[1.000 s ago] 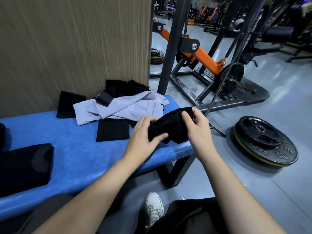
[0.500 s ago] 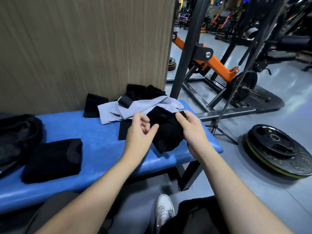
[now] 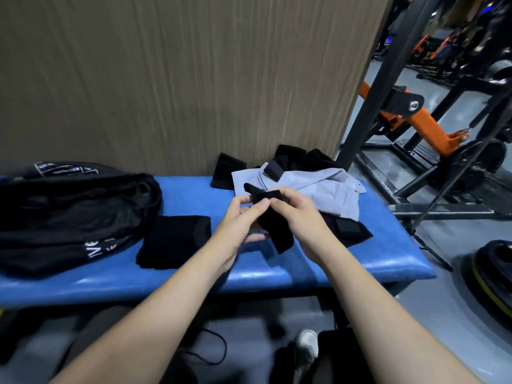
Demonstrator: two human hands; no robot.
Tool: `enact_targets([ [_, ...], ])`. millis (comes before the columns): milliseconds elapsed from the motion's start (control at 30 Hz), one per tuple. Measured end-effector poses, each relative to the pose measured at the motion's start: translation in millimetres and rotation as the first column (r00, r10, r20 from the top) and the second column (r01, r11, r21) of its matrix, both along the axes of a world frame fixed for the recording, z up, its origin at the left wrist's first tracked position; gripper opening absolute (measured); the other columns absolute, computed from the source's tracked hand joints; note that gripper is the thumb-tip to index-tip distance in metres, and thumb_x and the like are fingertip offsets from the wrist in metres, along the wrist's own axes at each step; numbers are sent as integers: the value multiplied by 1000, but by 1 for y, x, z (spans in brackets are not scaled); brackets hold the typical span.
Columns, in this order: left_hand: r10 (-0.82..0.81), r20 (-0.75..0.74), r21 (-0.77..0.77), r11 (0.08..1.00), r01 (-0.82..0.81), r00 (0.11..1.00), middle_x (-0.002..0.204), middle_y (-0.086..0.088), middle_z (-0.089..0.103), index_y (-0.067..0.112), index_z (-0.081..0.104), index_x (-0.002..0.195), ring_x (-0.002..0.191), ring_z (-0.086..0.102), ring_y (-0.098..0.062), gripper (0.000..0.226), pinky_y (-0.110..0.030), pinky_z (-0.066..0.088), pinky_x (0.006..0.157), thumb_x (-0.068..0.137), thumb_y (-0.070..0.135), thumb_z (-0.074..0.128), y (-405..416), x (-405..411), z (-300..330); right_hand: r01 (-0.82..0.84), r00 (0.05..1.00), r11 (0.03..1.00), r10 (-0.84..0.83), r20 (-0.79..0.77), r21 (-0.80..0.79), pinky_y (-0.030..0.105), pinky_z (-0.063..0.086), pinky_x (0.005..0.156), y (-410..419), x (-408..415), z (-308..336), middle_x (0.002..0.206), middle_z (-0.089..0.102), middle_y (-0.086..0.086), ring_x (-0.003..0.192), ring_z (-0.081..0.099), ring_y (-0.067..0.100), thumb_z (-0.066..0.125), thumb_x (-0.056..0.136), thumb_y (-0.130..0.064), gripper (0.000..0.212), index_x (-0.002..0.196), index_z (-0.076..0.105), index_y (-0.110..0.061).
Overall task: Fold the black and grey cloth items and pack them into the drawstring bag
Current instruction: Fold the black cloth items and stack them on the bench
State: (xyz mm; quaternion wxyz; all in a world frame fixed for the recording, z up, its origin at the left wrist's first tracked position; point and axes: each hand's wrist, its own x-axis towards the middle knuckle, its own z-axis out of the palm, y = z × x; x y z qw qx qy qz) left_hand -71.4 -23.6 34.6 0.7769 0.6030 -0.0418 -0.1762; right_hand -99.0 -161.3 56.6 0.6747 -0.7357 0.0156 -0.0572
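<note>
Both hands hold a small black cloth (image 3: 277,231) above the blue bench (image 3: 194,275). My left hand (image 3: 241,217) pinches its upper left part and my right hand (image 3: 299,214) grips its right side; the cloth hangs down between them. A folded black cloth (image 3: 174,241) lies flat on the bench to the left. The black drawstring bag (image 3: 74,214) with white lettering lies at the bench's left end. A grey cloth (image 3: 318,187) lies crumpled at the right, with black cloth pieces (image 3: 299,159) on and behind it and another (image 3: 349,231) below it.
A wood-grain wall (image 3: 180,79) stands right behind the bench. A black and orange gym machine frame (image 3: 401,112) stands at the right, and a black weight plate (image 3: 493,275) lies on the grey floor. My white shoe (image 3: 307,342) shows below the bench.
The view has swung left, bringing the drawstring bag into sight. My hands have drawn closer together on the small black cloth, which now hangs narrower between them.
</note>
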Motion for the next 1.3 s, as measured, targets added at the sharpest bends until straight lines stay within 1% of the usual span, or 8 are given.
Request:
enact_targets([
  [233,143,0,151,978,-141,990,98,-12,71,9,57,103,84,74,-24,12,-48,61,77,94,3,54,49,11,-7,48,996,997,-43,-75,59,35,51,83,14,7,0,92,72,5,87,64,17,51,98,-10,20,99,70,-13],
  [500,149,147,305,934,-188,978,101,-9,66,43,48,125,81,69,-21,60,-29,59,67,88,-4,53,92,1,-13,155,977,987,-159,-141,-40,26,52,74,-15,9,-3,100,74,9,86,67,14,49,100,-10,19,103,68,-10],
  [667,56,196,443,886,-140,979,119,1,66,32,70,107,81,74,-19,50,-36,61,74,88,-6,46,98,-3,-13,233,962,961,-250,-106,-150,29,38,60,-40,2,-18,88,58,9,76,48,21,48,98,-9,26,104,64,-28],
  [767,30,187,497,859,-121,982,104,-1,70,37,71,103,71,71,-21,46,-46,62,73,88,-1,50,94,-4,-15,264,956,940,-285,-72,-215,34,37,57,-56,-1,-23,83,51,12,72,44,23,50,98,-12,28,102,60,-38],
  [867,-83,302,654,743,-142,950,91,7,72,42,69,99,71,68,-24,35,-39,57,74,88,11,58,87,-4,-21,291,944,874,-328,-30,-390,29,36,46,-68,-4,-30,74,51,6,62,44,23,54,98,-14,21,101,57,-35],
  [967,-230,387,791,580,-193,893,98,16,69,42,67,103,75,64,-14,23,-31,52,76,91,24,58,78,-5,-28,265,944,755,-330,0,-600,28,37,57,-76,-6,-40,73,48,-13,66,48,19,59,96,-14,15,101,57,-28],
  [1100,-433,478,875,304,-376,764,107,13,61,41,65,113,104,51,-13,21,-28,33,97,96,36,52,69,-3,-41,219,947,658,-320,-4,-720,31,37,66,-85,-8,-49,79,56,-3,82,55,25,61,95,-12,18,104,54,-25],
  [1300,-453,479,877,260,-403,752,105,13,60,43,59,118,103,47,-14,25,-28,27,95,95,47,51,63,1,-46,92,963,705,-243,-118,-703,24,37,73,-95,-15,-45,98,55,-19,94,51,15,65,92,-14,33,119,54,-29],
])
